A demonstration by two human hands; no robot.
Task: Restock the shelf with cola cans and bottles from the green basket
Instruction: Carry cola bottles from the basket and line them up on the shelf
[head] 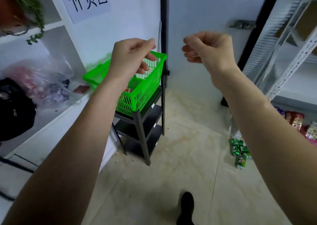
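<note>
A black shoe (187, 207) stood on the pale tiled floor (171, 164) at the bottom of the view. Green soda cans (239, 151) lay in a cluster on the floor to the right, near the foot of a grey metal shelving unit (288, 53), with snack packets (298, 121) on its lowest level. Both bare forearms reached forward. The left hand (132, 56) hung just above the green basket (145, 91), fingers loosely curled and apart, holding nothing. The right hand (209, 48) was raised to the right of the basket, well clear of it, fingers curled inward but not closed on anything. The basket sat on top of a small black tiered rack (142, 127); a red-labelled item showed through its mesh, too hidden to identify. To the left, a white shelf (56, 108) held a black bag (15, 109) and a clear plastic bag (44, 80). A paper sign (87, 0) hung on the far wall.
</note>
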